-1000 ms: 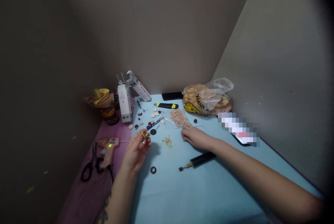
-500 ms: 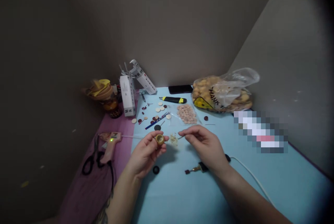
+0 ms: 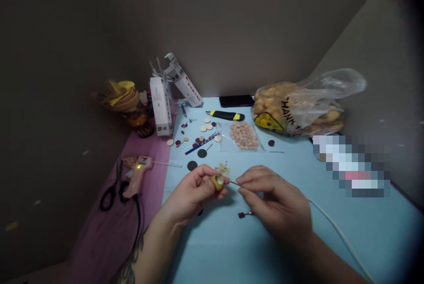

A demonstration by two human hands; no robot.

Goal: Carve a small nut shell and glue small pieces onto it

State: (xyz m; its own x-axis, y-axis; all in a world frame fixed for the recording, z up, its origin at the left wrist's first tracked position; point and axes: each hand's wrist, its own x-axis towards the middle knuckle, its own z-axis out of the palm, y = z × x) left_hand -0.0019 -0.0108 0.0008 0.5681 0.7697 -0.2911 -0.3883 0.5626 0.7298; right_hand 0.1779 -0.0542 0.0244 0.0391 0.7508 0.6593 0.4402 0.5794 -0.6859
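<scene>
My left hand [image 3: 195, 193] pinches a small yellow-brown ring-shaped piece [image 3: 217, 182] just above the light blue table [image 3: 271, 248]. My right hand [image 3: 274, 198] is closed in a pinch on a thin metal pin [image 3: 234, 183] whose tip points into that piece. The two hands nearly meet at the table's middle. Under the right hand lies a small rotary tool; only its tip [image 3: 244, 214] shows. A white cable [image 3: 338, 231] runs off toward the lower right.
A bag of flat pink discs [image 3: 244, 135], loose discs [image 3: 202, 136], a black and yellow utility knife [image 3: 225, 115] and a black phone [image 3: 236, 100] lie farther back. A plastic bag of tan pieces [image 3: 294, 109] sits right. A glue gun [image 3: 137, 173] and scissors [image 3: 111, 191] rest on the purple cloth at left.
My right hand left the bag of discs and came back toward me with a thin pin. Both hands met at the middle, the pin tip at the ring piece. The view shifted.
</scene>
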